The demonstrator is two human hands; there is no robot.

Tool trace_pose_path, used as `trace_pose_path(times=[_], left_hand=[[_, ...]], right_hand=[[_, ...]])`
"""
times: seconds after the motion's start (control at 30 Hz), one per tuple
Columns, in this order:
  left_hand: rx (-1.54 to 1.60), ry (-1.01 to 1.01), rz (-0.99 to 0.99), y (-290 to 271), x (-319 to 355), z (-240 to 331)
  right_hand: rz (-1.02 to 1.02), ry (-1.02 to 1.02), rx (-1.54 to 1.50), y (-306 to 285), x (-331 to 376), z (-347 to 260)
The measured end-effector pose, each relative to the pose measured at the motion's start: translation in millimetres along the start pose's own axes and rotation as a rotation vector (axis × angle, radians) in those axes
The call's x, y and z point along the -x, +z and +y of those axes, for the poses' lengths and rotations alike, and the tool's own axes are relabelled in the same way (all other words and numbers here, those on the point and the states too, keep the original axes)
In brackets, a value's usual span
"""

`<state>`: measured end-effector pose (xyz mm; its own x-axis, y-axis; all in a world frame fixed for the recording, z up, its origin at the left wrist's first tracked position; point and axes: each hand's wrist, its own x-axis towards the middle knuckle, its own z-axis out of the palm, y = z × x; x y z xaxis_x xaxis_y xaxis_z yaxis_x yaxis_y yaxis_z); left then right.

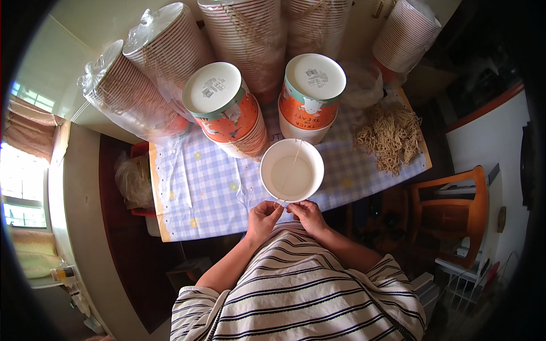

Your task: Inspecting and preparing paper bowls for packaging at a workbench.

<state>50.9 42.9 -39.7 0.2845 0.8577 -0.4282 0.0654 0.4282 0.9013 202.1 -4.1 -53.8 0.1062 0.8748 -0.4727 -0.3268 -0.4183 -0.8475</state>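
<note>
A white paper bucket (pixel 276 186) stands mouth up at the near edge of the table, in front of my body. A thin tan cord (pixel 296 152) runs across its opening from the far rim to the near rim. My left hand (pixel 264 219) pinches at the near rim, thumb and forefinger together on the cord. Close beside it, my right hand (pixel 309 216) also has its fingertips pinched at the rim. The cord's end between the fingers is too small to make out clearly.
Beyond the bucket stand two upside-down stacks of orange-and-green printed buckets, a left stack (pixel 227 122) and a right stack (pixel 309 108). Several plastic-wrapped bucket stacks (pixel 242 40) line the back. A heap of tan cords (pixel 391 139) lies right on the checked tablecloth (pixel 196 187). A wooden chair (pixel 449 210) stands right.
</note>
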Motion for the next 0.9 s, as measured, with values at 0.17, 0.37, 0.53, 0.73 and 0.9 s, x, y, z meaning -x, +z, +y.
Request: trace_pose_path(times=[0.17,0.37,0.53,0.73,0.9], left_hand=[[-0.038,-0.004,0.019,0.3,0.9,2.0],[-0.021,-0.011,0.017,0.0,1.7,-0.2],[0.093,0.034,-0.039,-2.1,1.9,-3.0],[0.093,0.009,-0.049,-2.1,3.0,-2.5],[0.135,0.014,-0.057,0.9,5.9,3.1]], right_hand=[[0.036,0.003,-0.006,0.2,-0.8,0.9],[0.052,-0.003,-0.038,0.6,0.2,0.5],[0.032,-0.006,0.002,-5.3,-2.3,9.0],[0.034,0.039,-0.083,-1.4,1.2,-1.0],[-0.185,0.163,-0.150,-3.2,2.2,-3.0]])
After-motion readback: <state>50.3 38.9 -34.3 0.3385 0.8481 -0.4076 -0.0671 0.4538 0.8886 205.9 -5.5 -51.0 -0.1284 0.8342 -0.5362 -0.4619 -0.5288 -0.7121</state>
